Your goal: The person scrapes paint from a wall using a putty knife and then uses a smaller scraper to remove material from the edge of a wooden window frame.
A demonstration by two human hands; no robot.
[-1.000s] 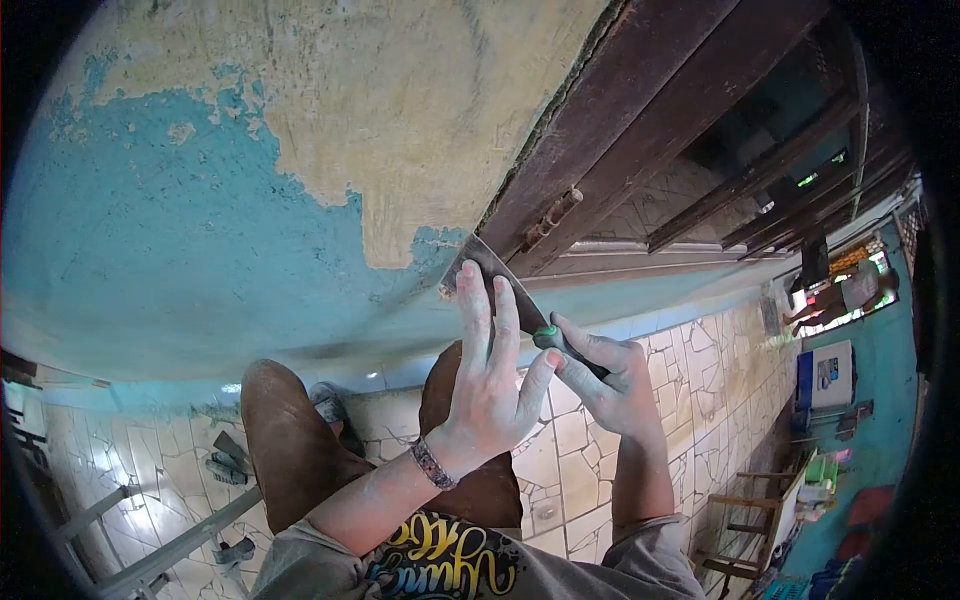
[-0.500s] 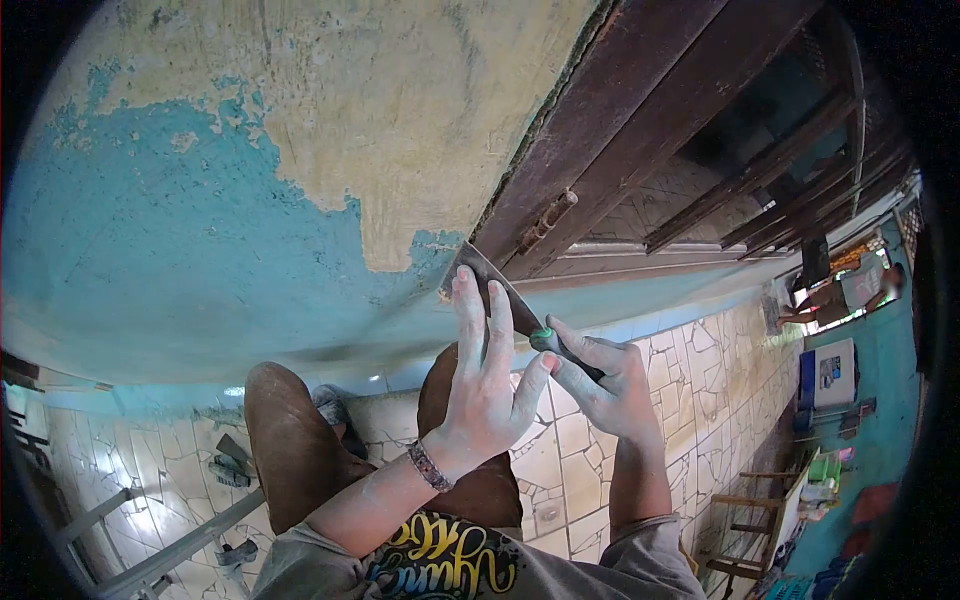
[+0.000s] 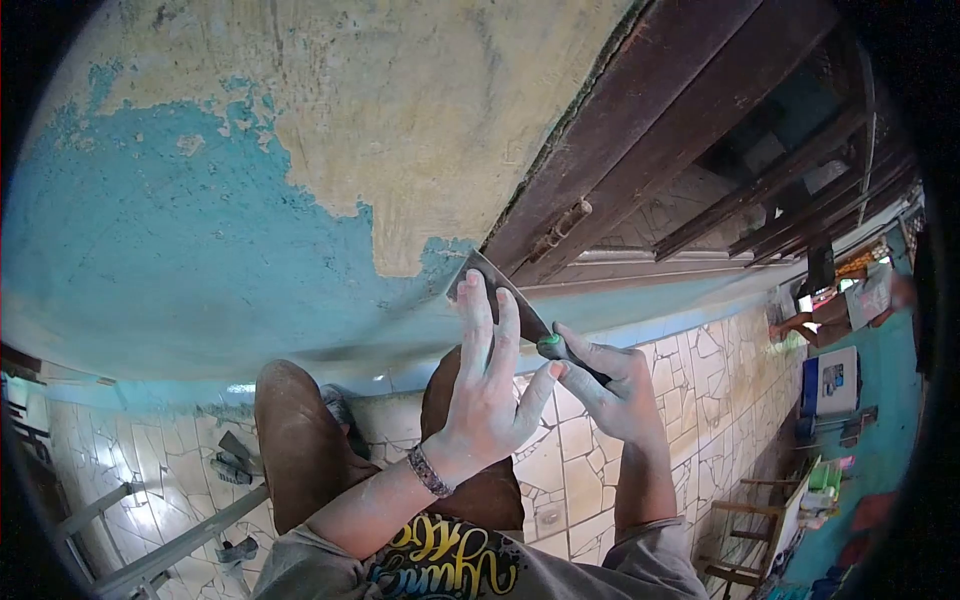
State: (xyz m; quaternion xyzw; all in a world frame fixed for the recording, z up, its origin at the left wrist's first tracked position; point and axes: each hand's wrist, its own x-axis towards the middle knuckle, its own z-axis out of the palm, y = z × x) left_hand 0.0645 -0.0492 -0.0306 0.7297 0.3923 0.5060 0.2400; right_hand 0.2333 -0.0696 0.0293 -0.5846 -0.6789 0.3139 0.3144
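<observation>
My right hand (image 3: 612, 385) is closed around the dark handle of a putty knife (image 3: 520, 318), which has a green patch near its blade. The wide metal blade rests against the wall (image 3: 200, 230), its upper corner by the brown wooden frame (image 3: 600, 150). My left hand (image 3: 490, 390), dusted white and wearing a patterned bracelet (image 3: 430, 470), lays its stretched fingers on the blade. Its thumb points toward the right thumb. Around the blade is turquoise paint, with a bare yellowish patch (image 3: 430, 130) above it.
Cracked-tile flooring (image 3: 590, 460) lies below my knees. Metal rails (image 3: 190, 540) and sandals (image 3: 232, 465) are at lower left. A wooden rack (image 3: 745, 530) and a white-and-blue box (image 3: 835, 380) stand at right. Another person (image 3: 865, 300) is at the far right.
The view has shifted slightly, so the wall and hands appear a little lower and further right. Both hands keep their places on the putty knife. The person in the background has changed posture.
</observation>
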